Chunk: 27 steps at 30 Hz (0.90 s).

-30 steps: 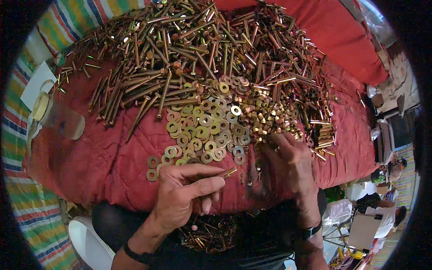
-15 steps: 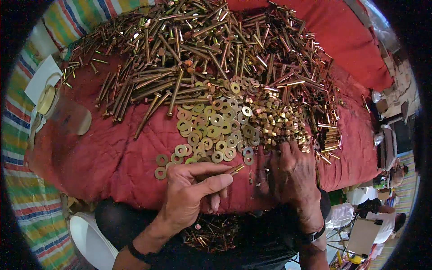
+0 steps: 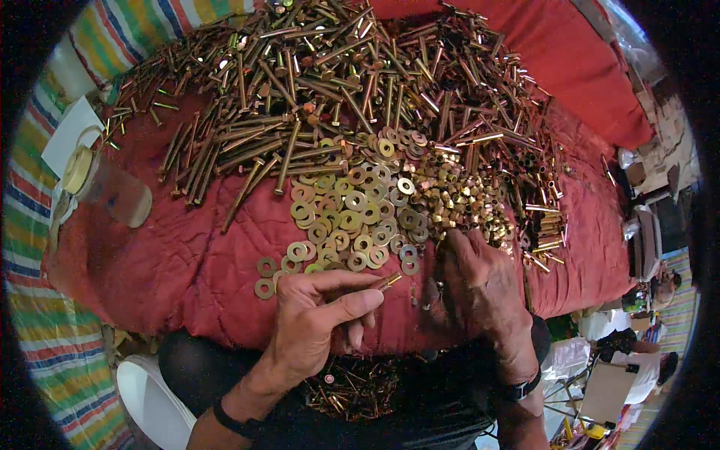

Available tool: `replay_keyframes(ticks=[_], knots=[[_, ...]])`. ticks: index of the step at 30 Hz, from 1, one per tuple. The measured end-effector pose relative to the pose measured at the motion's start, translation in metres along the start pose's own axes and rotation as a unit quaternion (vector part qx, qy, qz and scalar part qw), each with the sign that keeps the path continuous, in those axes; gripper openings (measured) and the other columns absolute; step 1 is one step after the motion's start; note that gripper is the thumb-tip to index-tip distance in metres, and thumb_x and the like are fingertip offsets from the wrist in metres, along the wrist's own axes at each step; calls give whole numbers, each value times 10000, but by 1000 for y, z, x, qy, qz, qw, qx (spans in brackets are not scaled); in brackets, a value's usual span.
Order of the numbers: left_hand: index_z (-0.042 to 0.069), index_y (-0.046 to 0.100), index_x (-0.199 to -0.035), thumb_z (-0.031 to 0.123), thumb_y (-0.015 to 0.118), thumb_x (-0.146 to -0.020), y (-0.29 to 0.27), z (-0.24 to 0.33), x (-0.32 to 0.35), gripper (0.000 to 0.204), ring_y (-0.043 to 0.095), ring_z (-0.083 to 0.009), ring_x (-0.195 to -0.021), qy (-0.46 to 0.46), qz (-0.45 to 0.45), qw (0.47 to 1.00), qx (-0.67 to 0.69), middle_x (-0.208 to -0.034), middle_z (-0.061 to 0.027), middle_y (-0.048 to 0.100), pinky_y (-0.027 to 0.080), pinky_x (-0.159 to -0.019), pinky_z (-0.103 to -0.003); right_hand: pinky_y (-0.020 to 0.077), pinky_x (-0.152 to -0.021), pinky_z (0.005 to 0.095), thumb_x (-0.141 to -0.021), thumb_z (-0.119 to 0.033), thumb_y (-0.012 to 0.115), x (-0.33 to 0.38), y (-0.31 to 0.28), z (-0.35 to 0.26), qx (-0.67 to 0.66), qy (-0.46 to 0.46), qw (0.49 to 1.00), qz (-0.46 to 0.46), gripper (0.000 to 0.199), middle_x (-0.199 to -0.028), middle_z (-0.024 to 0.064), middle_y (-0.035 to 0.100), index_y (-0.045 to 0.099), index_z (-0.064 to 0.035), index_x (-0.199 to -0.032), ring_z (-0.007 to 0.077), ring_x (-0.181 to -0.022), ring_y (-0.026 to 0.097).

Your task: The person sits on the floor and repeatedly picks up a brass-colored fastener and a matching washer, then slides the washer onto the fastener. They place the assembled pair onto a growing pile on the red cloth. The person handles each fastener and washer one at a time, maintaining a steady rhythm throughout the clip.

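Thumb and fingers of my left hand point(image 3: 311, 322) pinch a thin brass-coloured bolt point(image 3: 389, 282), its threaded end pointing up and to the right. The rest of that bolt is hidden in the grip. My right hand point(image 3: 487, 281) reaches down to the near edge of a heap of small golden nuts point(image 3: 469, 195). Its fingers are bent together, and whatever lies between their tips is hidden. Flat golden washers point(image 3: 352, 219) are spread just beyond my left hand, left of the nuts.
Long bolts point(image 3: 300, 90) form a big heap across the far side of the red padded cloth point(image 3: 187, 277). Short metal sleeves point(image 3: 544, 187) lie at the right. A clear jar point(image 3: 112, 187) rests at the left. More bolts point(image 3: 352, 390) sit below, near my lap.
My right hand has shifted slightly up and left at the nuts, its fingers changing position. My left hand keeps its pinch on the bolt. The view has shifted slightly.
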State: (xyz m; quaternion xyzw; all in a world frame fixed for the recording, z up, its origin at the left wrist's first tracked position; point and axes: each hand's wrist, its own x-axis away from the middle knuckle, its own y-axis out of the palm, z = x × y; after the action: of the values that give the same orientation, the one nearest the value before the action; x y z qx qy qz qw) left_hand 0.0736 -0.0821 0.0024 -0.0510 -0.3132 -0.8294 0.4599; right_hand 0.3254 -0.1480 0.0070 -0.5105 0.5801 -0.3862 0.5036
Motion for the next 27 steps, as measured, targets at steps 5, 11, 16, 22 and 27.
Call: replay_keyframes(ticks=[5, 11, 16, 22, 27], knots=[[-88, 712, -1104, 26, 726, -902, -1, 1, 0, 233, 623, -141, -489, -10, 3, 1000, 10, -767, -133, 719, 482, -429, -254, 518, -616, 470, -849, -73, 704, 2, -1, 2, 6, 25, 999, -31, 271, -908, 179, 604, 565, -5, -1072, 405, -736, 645], [-81, 712, -1111, 21, 721, -904, 0, 4, 1, 230, 630, -142, -499, -21, 2, 1000, 5, -771, -131, 720, 481, -435, -254, 526, -636, 418, -875, -109, 696, -1, -5, -3, -73, 44, 996, -6, 283, -885, 164, 643, 630, 18, -1119, 328, -746, 667], [-59, 746, -1089, 80, 758, -910, 1, 6, 3, 227, 596, -83, -487, -25, 11, 999, 30, -708, -64, 708, 431, -426, -212, 543, -652, 350, -943, -104, 667, -6, -21, -8, -386, 113, 916, -5, 372, -951, 77, 664, 630, 57, -1276, 202, -768, 674], [-65, 740, -1101, 86, 753, -912, 1, 7, 3, 243, 588, -81, -475, -26, 10, 1000, 15, -704, -67, 706, 415, -410, -214, 554, -689, 282, -999, -54, 605, -12, -26, -23, -559, 244, 788, -79, 332, -982, 96, 722, 632, 63, -1308, 151, -765, 701], [-64, 738, -1091, 122, 755, -914, 0, 6, 3, 257, 583, -81, -470, -26, -6, 1000, 9, -704, -71, 704, 409, -407, -215, 569, -631, 288, -1014, -94, 637, -13, -23, -35, -640, 236, 731, -34, 283, -876, 123, 737, 650, 69, -1245, 194, -735, 747]])
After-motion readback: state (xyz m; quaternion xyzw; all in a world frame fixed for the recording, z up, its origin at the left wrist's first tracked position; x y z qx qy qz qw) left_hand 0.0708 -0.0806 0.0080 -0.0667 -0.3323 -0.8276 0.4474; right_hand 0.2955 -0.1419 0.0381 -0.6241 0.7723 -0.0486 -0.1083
